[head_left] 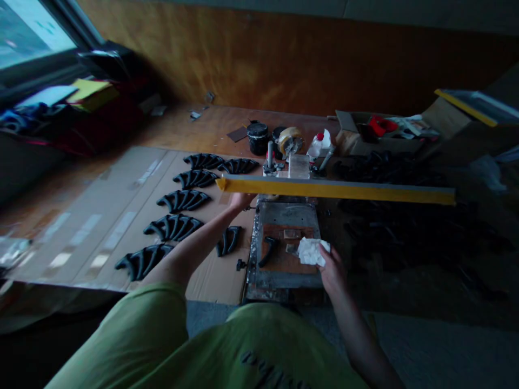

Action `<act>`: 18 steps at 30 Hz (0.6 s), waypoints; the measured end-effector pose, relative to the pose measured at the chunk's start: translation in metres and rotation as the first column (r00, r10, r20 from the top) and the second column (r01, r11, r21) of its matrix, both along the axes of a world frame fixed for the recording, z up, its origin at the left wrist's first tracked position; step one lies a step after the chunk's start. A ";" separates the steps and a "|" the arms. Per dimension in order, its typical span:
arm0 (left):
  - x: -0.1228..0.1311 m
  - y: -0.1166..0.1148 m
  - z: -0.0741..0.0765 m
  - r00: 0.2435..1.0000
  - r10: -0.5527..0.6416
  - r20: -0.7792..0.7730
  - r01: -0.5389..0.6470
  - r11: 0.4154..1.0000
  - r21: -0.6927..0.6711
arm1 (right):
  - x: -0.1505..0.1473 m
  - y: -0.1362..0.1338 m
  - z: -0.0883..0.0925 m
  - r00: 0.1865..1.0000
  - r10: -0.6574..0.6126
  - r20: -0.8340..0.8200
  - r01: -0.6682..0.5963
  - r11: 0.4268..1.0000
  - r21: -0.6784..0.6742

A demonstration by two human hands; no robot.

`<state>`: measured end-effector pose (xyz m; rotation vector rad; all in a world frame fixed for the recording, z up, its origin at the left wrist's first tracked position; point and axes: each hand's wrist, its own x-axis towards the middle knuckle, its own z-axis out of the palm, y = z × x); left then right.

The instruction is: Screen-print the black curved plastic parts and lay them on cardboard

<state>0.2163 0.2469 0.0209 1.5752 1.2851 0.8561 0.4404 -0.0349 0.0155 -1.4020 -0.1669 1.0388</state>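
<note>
My right hand (333,266) grips a crumpled white tissue (312,252), held over the right side of the printing base. My left hand (242,201) is at the lower edge of a long, yellow-edged screen frame (336,190), near its left end, and holds it there; its fingers are partly hidden behind the frame. The frame is raised, seen edge-on across the press. Below it, on a brown board (279,265) on the metal base (284,212), lies one black curved handle-like part (267,250). Small blocks sit beside this part.
Rows of black curved parts (183,200) lie on cardboard (121,216) at left. A dark pile of similar parts (405,232) spreads at right. Behind the press stand a black tub (257,138), a tape roll (291,139), a red-capped bottle (317,145) and an open carton (365,141).
</note>
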 end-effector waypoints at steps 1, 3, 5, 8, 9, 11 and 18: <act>-0.009 -0.025 -0.002 0.996 -0.034 -0.088 0.035 0.999 0.009 | 0.000 0.003 -0.001 0.999 0.028 0.044 -0.028 1.000 0.012; -0.022 -0.082 -0.006 0.940 -0.162 -0.301 0.177 0.984 0.024 | 0.002 0.011 -0.005 0.977 0.096 0.188 -0.101 0.995 0.018; -0.027 -0.139 -0.011 0.857 -0.264 -0.442 0.322 0.945 0.061 | 0.002 0.021 -0.009 0.914 0.170 0.369 -0.180 0.984 -0.007; -0.019 -0.199 -0.016 0.764 -0.250 -0.594 0.391 0.912 0.120 | -0.002 0.037 -0.008 0.753 0.254 0.607 -0.278 0.959 -0.057; -0.014 -0.211 -0.017 0.735 -0.224 -0.640 0.385 0.915 0.122 | -0.006 0.042 -0.007 0.698 0.273 0.662 -0.309 0.949 -0.065; -0.005 -0.223 -0.018 0.673 -0.188 -0.715 0.361 0.928 0.096 | -0.014 0.052 -0.003 0.591 0.314 0.743 -0.384 0.919 -0.083; -0.014 -0.230 -0.021 0.575 -0.219 -0.788 0.386 0.922 0.026 | -0.042 0.067 -0.015 0.100 0.389 0.916 -0.671 0.706 -0.227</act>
